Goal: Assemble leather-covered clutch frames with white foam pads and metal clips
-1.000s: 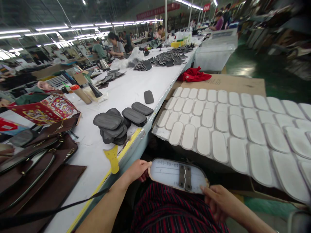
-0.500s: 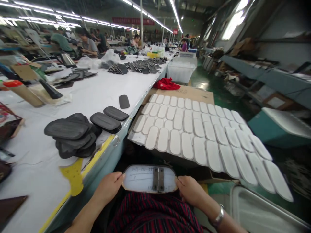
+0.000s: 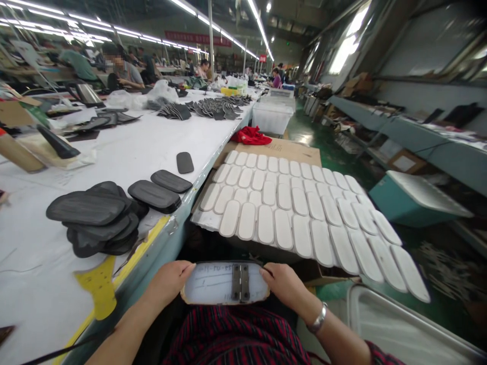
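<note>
Just above my lap I hold a white, round-ended hinged template (image 3: 211, 285) level between both hands. Handwritten marks and lines run over its face, and a dark metal hinge (image 3: 240, 283) is fixed right of its middle. My left hand (image 3: 173, 278) pinches its left end with thumb and fingers. At the opposite end, my right hand (image 3: 285, 284) grips the edge, thumb on top. A dark layer shows along the template's far edge; its underside is hidden. Beyond it, rows of white oval pieces (image 3: 265, 224) with grey rims lie on a cardboard sheet (image 3: 300, 152).
Left of me runs a long white table (image 3: 152, 142) with a pile of black oval pieces (image 3: 87, 208), a smaller stack (image 3: 154, 195) and a yellow piece (image 3: 99, 289) at its edge. A red cloth (image 3: 251, 136) lies on the cardboard. A pale bin (image 3: 353, 314) stands at right.
The view has turned slightly to the right, so the table and pieces sit further left. Both hands still hold the template, and the right hand's thumb has shifted a little onto its face.
</note>
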{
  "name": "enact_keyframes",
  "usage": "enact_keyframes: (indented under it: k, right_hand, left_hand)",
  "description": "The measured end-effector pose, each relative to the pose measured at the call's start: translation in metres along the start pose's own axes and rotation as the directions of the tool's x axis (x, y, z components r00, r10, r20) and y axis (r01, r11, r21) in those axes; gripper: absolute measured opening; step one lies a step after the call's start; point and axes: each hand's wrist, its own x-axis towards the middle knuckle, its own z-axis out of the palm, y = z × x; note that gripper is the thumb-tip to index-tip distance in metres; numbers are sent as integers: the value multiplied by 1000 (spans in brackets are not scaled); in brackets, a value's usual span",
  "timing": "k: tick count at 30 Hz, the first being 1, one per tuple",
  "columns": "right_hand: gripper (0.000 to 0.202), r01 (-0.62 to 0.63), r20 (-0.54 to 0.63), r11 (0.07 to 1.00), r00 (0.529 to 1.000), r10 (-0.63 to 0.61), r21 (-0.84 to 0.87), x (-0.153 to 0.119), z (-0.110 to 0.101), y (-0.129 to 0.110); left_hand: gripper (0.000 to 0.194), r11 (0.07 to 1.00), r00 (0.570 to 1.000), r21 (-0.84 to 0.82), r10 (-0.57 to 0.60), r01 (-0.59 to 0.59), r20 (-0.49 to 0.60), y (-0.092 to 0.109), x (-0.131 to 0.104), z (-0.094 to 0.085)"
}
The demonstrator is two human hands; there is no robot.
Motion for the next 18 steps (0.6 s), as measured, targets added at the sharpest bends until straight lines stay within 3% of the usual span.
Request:
enact_keyframes:
  k: [7,11,13,15,16,18]
  right_hand:
    - [36,24,-54,998,998,-27,-50,-3,9,-8]
    - [37,33,-99,999,995,-33,-4,-4,11,-5]
    - [41,15,-60,985,998,-5,169,0,14,4]
    - [50,-127,75,881,992,104,456,7,20,17]
    - [55,-230,157,786,973,170,574,12,24,25]
    - [60,-372,251,615,928,277,696,26,35,39]
  left_hand:
    - [33,934,992,339,128,-113,-21,0,-5,18]
    - [37,917,996,395,75,-50,-48,2,-3,19]
    - [37,955,999,293,41,-41,8,-1,2,9]
    - [41,999,994,30,17,-20,110,-8,10,-4]
    - [44,988,989,-149,-6,28,145,-13,16,-10]
    - [54,856,980,-483,-121,183,158,-22,34,-16]
